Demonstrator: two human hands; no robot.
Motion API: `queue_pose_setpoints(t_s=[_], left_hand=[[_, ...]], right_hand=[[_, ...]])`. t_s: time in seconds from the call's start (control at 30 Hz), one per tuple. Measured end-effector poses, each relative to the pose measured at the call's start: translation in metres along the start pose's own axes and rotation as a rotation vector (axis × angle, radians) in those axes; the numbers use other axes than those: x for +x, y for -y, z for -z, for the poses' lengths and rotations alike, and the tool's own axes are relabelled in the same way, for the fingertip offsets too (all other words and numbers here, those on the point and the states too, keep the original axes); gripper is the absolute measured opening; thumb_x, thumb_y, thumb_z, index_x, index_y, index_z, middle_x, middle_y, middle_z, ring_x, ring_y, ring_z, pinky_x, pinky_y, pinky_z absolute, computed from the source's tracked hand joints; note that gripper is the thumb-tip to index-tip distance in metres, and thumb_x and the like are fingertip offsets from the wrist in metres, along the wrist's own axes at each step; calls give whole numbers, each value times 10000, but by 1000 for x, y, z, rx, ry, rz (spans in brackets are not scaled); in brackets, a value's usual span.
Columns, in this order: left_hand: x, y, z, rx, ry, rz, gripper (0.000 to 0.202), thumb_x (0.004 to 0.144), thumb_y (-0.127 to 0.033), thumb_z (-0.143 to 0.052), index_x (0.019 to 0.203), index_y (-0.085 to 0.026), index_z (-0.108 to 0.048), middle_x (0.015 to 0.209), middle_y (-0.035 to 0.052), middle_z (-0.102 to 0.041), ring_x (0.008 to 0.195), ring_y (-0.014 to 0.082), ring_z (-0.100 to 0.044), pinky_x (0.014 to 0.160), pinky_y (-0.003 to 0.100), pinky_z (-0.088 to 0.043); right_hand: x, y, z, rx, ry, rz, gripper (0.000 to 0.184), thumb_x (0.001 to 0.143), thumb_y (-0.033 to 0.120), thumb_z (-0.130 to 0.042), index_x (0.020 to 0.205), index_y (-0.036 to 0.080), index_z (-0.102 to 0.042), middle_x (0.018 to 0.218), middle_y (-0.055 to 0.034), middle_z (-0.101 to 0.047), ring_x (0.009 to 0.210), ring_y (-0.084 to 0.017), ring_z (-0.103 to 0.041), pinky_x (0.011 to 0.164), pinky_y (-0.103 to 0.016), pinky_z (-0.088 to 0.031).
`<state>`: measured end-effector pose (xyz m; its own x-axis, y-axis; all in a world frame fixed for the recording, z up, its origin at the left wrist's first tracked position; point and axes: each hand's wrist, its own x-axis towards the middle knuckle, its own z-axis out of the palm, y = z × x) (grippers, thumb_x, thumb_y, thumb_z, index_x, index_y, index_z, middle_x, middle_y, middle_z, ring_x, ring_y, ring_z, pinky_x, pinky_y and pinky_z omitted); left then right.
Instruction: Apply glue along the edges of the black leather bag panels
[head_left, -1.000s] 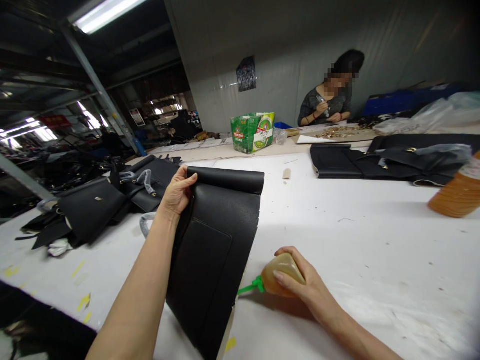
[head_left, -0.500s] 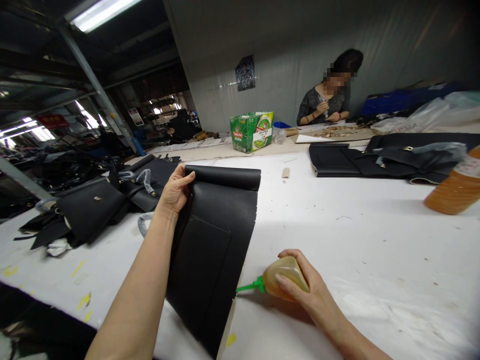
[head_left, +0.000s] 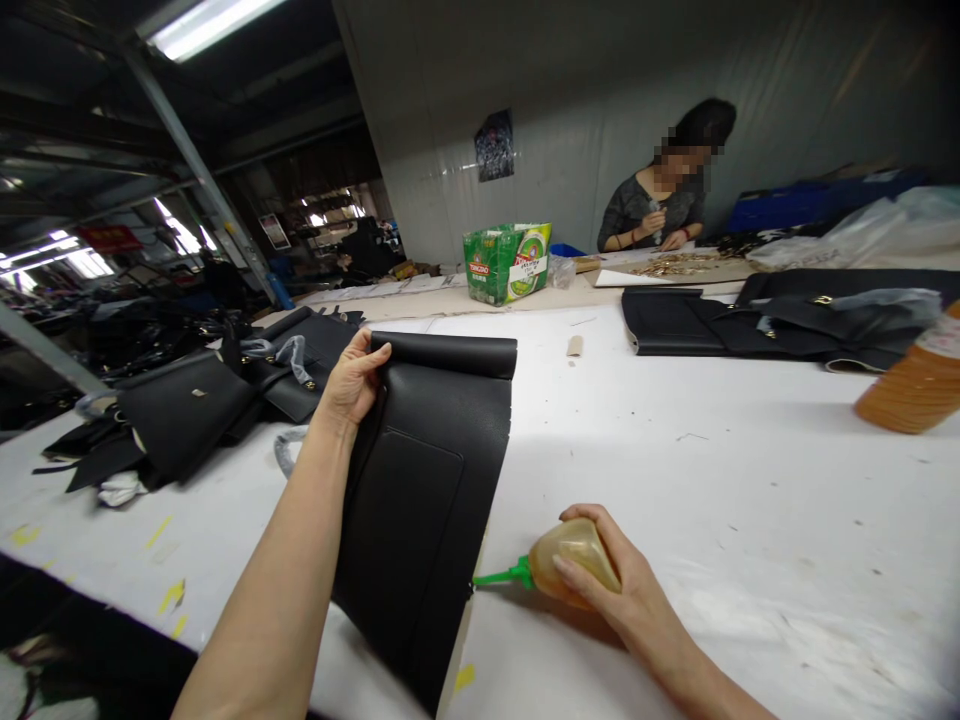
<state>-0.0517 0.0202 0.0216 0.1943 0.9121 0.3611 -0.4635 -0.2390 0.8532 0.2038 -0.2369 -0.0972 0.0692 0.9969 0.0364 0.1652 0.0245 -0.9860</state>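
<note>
A black leather piece (head_left: 420, 500), with a stitched pocket outline and a rolled top end, lies slanted in front of me. My left hand (head_left: 352, 378) grips its upper left corner, thumb on top and the other fingers mostly hidden. In my right hand (head_left: 611, 565) is a squeeze glue bottle (head_left: 574, 550), see-through and part filled with amber liquid. The bottle lies tipped sideways. Its thin green nozzle (head_left: 499, 574) points left, and the tip is at the leather's right edge, low down; whether it touches I cannot tell.
Black leather pieces (head_left: 187, 410) are piled at left, and more black leather (head_left: 675, 320) lies back right. An amber bottle (head_left: 911, 385) stands at the right edge. Behind are a green carton (head_left: 499, 265) and a seated person (head_left: 649, 215) by small metal parts (head_left: 679, 265). White sheeting (head_left: 712, 480) covers the table.
The view has shifted slightly. Both hands keep their holds, and the nozzle tip stays near the same spot on the leather's right edge.
</note>
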Motion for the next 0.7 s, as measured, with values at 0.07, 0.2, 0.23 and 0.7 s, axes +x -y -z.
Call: queue_pose_setpoints(t_s=[0.07,0.2,0.23,0.7], left_hand=[[0,0,0,4,5,0,287,589,-70,-804,724,-217,-598,697,-60,-679,610,96,-627,591,176,-498],[0,0,1,8,8,2,278,595,-71,-803,703,-204,-584,672,-58,-663,596,85,-617,577,160,-487],[0,0,1,8,5,2,283,592,-68,-804,705,-205,-582,672,-59,-662,593,84,-616,575,158,-486],[4,-3,8,-23,-75,-17,361,547,-42,-810,771,-223,-593,711,-79,-686,641,74,-634,636,150,-489]], right_hand=[[-1,0,1,3,6,13,405,849,531,-581,1086,246,-418,857,7,-585,739,-216,-572,666,-296,-447],[-2,3,0,21,-6,11,394,853,526,-576,1083,252,-411,863,11,-587,740,-215,-575,662,-291,-448],[-2,4,-1,17,6,13,395,852,526,-577,1081,250,-412,854,11,-586,733,-216,-574,658,-292,-447],[-2,4,-4,-11,82,47,387,863,504,-582,1099,243,-422,843,8,-598,726,-212,-575,658,-299,-446]])
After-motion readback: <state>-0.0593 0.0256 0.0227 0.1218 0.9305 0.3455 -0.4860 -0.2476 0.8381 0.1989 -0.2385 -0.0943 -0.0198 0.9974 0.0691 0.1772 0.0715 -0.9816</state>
